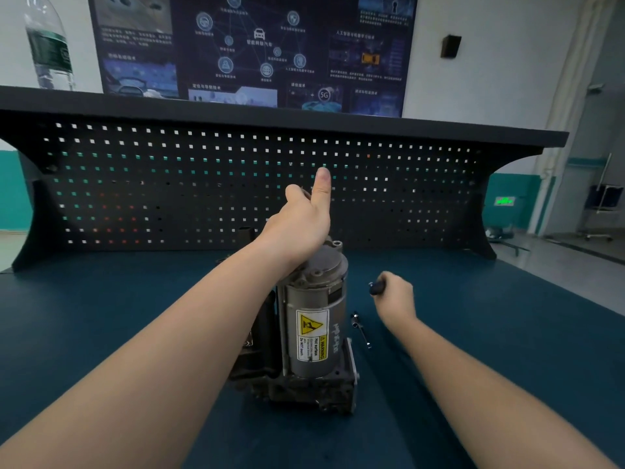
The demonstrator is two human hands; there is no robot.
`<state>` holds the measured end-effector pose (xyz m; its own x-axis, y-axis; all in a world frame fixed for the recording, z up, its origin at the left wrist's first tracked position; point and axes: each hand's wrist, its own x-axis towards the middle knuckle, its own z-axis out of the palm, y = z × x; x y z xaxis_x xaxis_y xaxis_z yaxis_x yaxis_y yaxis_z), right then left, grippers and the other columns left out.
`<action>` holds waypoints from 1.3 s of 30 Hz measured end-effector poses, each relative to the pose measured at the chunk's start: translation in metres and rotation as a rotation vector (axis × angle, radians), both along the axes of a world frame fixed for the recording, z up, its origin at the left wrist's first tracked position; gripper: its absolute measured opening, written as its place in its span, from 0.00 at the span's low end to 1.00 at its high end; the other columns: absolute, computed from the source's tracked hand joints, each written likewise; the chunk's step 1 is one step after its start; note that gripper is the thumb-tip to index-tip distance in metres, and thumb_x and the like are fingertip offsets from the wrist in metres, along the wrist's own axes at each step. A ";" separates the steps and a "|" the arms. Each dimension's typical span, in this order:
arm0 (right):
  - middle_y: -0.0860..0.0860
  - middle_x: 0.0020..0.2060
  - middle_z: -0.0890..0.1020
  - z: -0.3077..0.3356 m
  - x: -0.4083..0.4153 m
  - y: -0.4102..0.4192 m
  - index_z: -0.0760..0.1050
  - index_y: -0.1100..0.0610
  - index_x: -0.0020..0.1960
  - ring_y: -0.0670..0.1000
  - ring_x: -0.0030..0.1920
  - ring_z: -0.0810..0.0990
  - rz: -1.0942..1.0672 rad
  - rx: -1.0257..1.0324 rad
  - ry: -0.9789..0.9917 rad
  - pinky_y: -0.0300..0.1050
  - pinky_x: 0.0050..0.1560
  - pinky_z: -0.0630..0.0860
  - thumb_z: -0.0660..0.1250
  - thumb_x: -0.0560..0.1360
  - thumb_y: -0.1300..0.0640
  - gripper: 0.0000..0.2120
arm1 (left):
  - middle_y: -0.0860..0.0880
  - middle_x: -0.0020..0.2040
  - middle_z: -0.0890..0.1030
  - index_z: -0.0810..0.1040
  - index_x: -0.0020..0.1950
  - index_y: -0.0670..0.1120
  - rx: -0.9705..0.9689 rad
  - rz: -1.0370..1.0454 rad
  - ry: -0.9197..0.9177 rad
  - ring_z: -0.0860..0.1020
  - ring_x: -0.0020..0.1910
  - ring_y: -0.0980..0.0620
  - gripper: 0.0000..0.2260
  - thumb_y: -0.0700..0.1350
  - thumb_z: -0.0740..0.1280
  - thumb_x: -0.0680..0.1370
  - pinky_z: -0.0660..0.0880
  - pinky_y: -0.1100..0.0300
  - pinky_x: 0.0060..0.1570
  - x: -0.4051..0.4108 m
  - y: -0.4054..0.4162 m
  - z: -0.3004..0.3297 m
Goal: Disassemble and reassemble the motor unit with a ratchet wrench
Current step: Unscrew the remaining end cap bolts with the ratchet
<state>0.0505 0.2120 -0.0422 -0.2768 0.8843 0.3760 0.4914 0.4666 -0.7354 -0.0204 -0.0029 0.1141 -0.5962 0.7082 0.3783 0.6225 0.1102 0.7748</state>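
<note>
Grey motor unit (313, 326) lying on blue surface (473, 350), steadied at its far end by left hand (299, 221), thumb raised, fingers hidden. Right hand (394, 294) curled round dark ratchet wrench handle (376, 288), likely readying. Loose bolt (360, 328) beside unit.

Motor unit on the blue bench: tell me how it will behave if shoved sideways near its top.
The motor unit stands upright, taller than its base is wide, so a high push would probably tip it rather than slide it. Its metal housing and cast base suggest it is heavy and stiff. The left hand resting on its top likely steadies it.
</note>
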 end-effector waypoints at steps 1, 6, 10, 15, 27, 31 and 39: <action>0.51 0.38 0.76 -0.006 -0.003 0.002 0.69 0.56 0.34 0.54 0.41 0.74 -0.010 0.004 -0.017 0.44 0.37 0.66 0.58 0.72 0.71 0.13 | 0.47 0.47 0.76 0.64 0.59 0.46 -0.005 0.002 0.001 0.75 0.53 0.48 0.31 0.69 0.40 0.76 0.69 0.48 0.52 -0.001 0.001 0.000; 0.42 0.32 0.70 -0.039 -0.015 0.006 0.67 0.55 0.37 0.52 0.40 0.71 -0.091 -0.007 -0.118 0.41 0.28 0.61 0.55 0.71 0.74 0.14 | 0.48 0.47 0.77 0.63 0.59 0.48 -0.020 0.004 0.008 0.75 0.53 0.48 0.31 0.71 0.39 0.75 0.68 0.49 0.50 -0.003 0.002 -0.002; 0.56 0.47 0.76 -0.044 -0.026 0.007 0.73 0.57 0.48 0.58 0.54 0.70 -0.196 -0.073 -0.171 0.46 0.47 0.67 0.56 0.73 0.72 0.13 | 0.48 0.47 0.77 0.64 0.60 0.48 -0.028 0.005 0.007 0.74 0.54 0.48 0.31 0.71 0.40 0.75 0.67 0.50 0.50 -0.003 0.002 -0.002; 0.56 0.49 0.79 -0.038 -0.022 0.004 0.75 0.55 0.53 0.57 0.59 0.68 -0.247 -0.018 -0.199 0.53 0.57 0.64 0.62 0.77 0.64 0.08 | 0.48 0.47 0.78 0.64 0.60 0.48 -0.024 0.001 0.005 0.75 0.51 0.50 0.30 0.70 0.40 0.76 0.68 0.51 0.48 -0.002 0.002 -0.002; 0.54 0.40 0.80 0.062 0.048 -0.171 0.71 0.49 0.42 0.43 0.52 0.80 0.568 0.273 0.873 0.32 0.53 0.72 0.69 0.71 0.37 0.16 | 0.45 0.54 0.78 0.61 0.69 0.45 0.060 0.081 -0.144 0.74 0.54 0.46 0.34 0.69 0.40 0.77 0.65 0.53 0.47 -0.001 0.004 0.000; 0.56 0.45 0.78 0.068 0.026 -0.208 0.68 0.48 0.43 0.48 0.55 0.79 0.524 0.178 0.970 0.42 0.56 0.75 0.71 0.67 0.36 0.19 | 0.45 0.53 0.76 0.61 0.70 0.43 0.060 0.186 -0.118 0.73 0.55 0.43 0.34 0.68 0.40 0.78 0.66 0.50 0.50 0.007 0.006 0.000; 0.53 0.44 0.73 0.082 0.001 -0.189 0.64 0.46 0.43 0.49 0.38 0.71 0.205 -0.025 0.916 0.47 0.39 0.68 0.63 0.73 0.57 0.09 | 0.44 0.56 0.77 0.65 0.72 0.42 -0.001 -0.053 -0.502 0.77 0.52 0.46 0.29 0.63 0.49 0.81 0.74 0.52 0.48 0.003 -0.011 0.019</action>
